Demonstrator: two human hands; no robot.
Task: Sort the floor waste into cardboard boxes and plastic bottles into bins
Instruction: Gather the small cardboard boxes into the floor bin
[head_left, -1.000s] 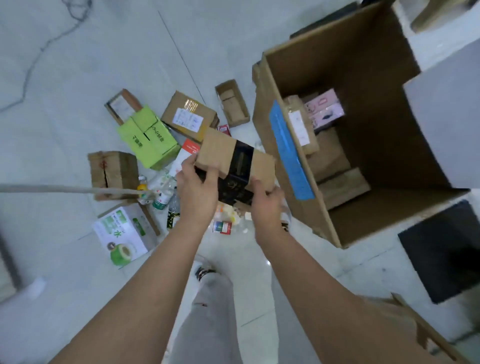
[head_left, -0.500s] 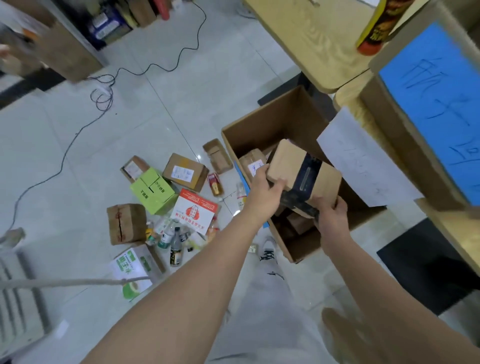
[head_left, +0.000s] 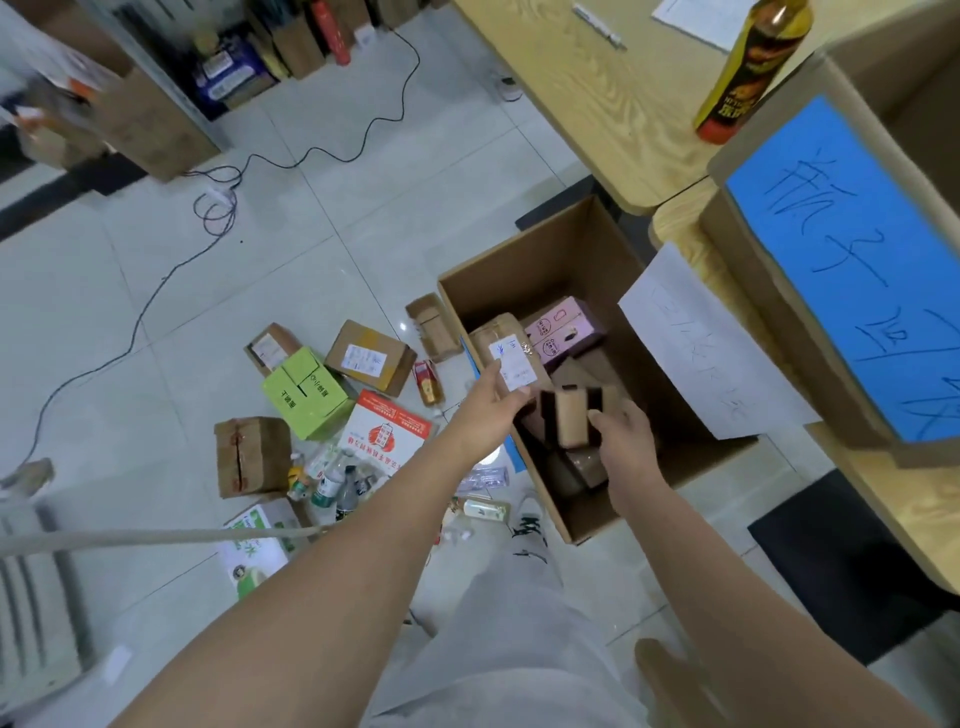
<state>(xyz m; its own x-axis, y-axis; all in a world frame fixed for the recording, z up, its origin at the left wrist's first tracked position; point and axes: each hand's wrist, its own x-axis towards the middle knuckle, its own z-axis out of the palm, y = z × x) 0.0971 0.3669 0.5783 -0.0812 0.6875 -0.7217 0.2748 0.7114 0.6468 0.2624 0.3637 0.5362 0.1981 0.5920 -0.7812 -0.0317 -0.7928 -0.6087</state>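
Head view: the open carton (head_left: 571, 249) stands on the floor (head_left: 337, 218), apparently as the cardboard bin. The small taped box (head_left: 571, 423), blurred, is above its contents, between the left hand (head_left: 496, 410), fingers loosely apart and off it, and the right hand (head_left: 626, 434), whose grip cannot be told.

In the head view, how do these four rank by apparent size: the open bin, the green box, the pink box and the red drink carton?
1. open bin
2. green box
3. pink box, partly hidden, so its place below the green one is unsure
4. red drink carton
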